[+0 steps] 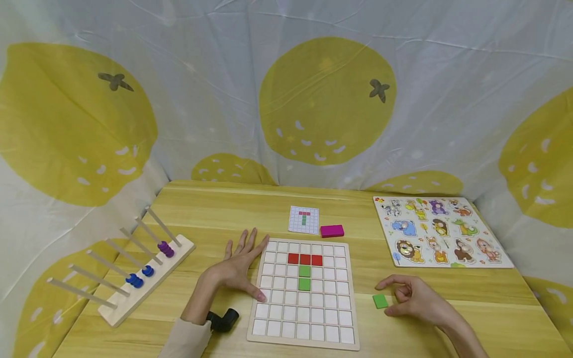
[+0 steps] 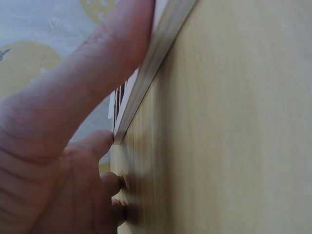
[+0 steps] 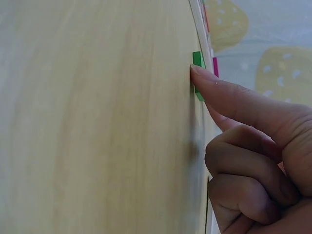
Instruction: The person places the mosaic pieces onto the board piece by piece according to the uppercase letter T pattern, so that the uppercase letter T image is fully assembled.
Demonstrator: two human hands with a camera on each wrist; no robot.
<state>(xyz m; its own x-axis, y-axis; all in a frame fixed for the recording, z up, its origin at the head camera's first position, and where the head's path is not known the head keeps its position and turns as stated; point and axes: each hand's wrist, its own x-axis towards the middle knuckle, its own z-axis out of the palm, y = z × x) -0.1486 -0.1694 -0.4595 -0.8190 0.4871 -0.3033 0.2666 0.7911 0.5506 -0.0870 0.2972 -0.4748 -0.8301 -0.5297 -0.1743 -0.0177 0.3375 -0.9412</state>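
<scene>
My left hand [image 1: 235, 268] lies at the left side of a wooden grid board [image 1: 302, 343], fingers spread. Its thumb rests on the board's left edge and the index fingertip reaches the upper left corner; the left wrist view shows the thumb [image 2: 92, 63] against the edge. On the board, three red tiles [image 1: 305, 259] form a row, with two green tiles [image 1: 304, 277] below the middle one. To the board's right, a loose green tile [image 1: 380, 301] lies on the table. My right hand [image 1: 416, 301] has thumb and index finger apart around it, the other fingers curled in.
A pattern card [image 1: 304, 220] and a magenta block [image 1: 332, 231] lie behind the board. An animal puzzle board [image 1: 440, 231] is at the back right. On the left stands a peg rack [image 1: 147, 278] with beads. A black object [image 1: 224, 319] sits by my left wrist.
</scene>
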